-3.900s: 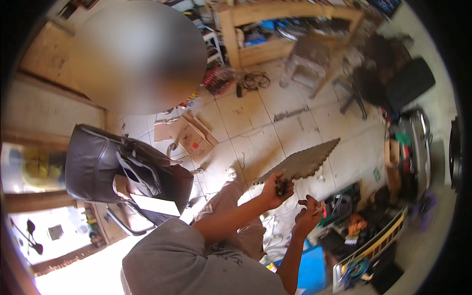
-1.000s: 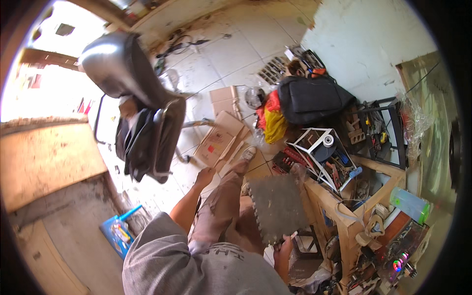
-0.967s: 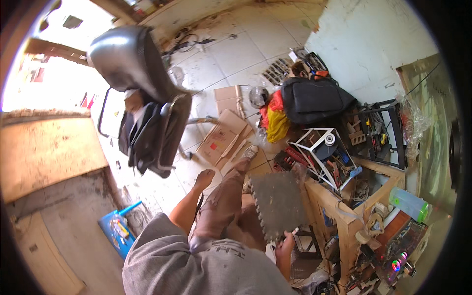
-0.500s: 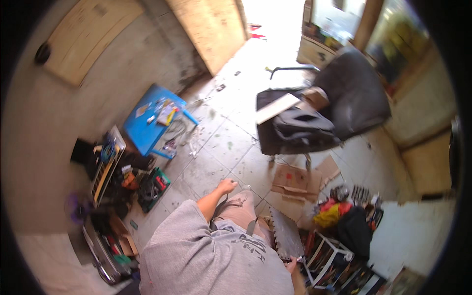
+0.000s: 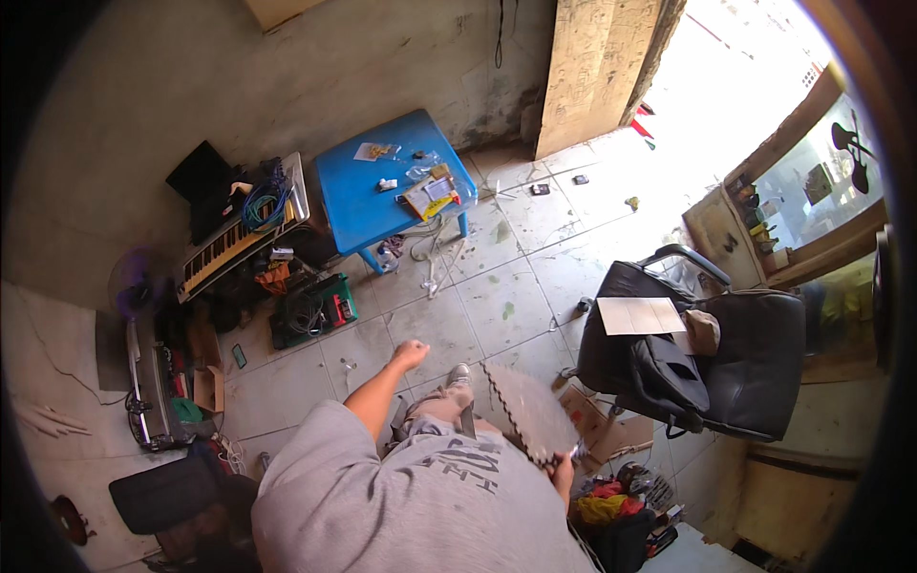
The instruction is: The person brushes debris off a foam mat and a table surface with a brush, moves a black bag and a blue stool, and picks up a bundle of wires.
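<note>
At my right side, my right hand (image 5: 563, 474) is closed on the near edge of a flat grey tile (image 5: 537, 415); jigsaw-like teeth line one side of it. The tile hangs tilted beside my leg. A small shiny spot shows beside the fingers, too blurred to name. Ahead of my body my left hand (image 5: 412, 355) is held over the floor with its fingers curled in, and nothing shows in it. Below that hand and to its right, my shoe (image 5: 459, 374) steps on the floor tiles.
A blue plastic table (image 5: 358, 181) with small packets stands ahead left, near a keyboard (image 5: 229, 253) and a green toolbox (image 5: 344, 298). To the right is a black office chair (image 5: 745, 353) bearing a bag and a board. Flattened cardboard (image 5: 611, 435) lies below it.
My view has turned left and moved forward, so the table, chair and doorway sit further right. The grey tile has swung forward in my right hand. My left hand remains curled.
</note>
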### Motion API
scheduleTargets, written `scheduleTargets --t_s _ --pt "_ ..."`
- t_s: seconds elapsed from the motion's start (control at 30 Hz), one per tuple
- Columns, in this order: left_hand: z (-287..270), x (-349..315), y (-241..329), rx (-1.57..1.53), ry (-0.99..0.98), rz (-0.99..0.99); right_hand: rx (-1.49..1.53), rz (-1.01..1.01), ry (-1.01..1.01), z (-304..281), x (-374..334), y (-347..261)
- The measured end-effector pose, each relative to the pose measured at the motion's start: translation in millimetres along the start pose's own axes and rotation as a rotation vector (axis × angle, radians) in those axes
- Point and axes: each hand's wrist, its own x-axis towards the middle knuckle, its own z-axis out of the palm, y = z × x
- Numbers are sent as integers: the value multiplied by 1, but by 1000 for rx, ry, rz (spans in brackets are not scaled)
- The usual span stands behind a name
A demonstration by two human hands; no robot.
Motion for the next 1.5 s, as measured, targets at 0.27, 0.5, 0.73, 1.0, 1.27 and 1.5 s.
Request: scheduleTargets --t_s 0.27,0.5,0.73,1.0,1.27,1.5 --pt "-87 77 -10 -473 10 -37 -26 126 -161 197 54 -110" --pt "-118 140 26 -455 236 -69 -123 35 -218 269 149 -197" --pt "-168 204 64 -521 204 -70 -297 141 -280 358 234 -264" --pt "-206 186 146 -1018 30 -109 -908 139 -723 569 238 -329" --pt "-238 151 69 -1614 19 -282 -1471 -194 -976 717 226 -286" --pt "-227 124 0 -1927 219 -260 -1542 -499 -556 729 398 -193"
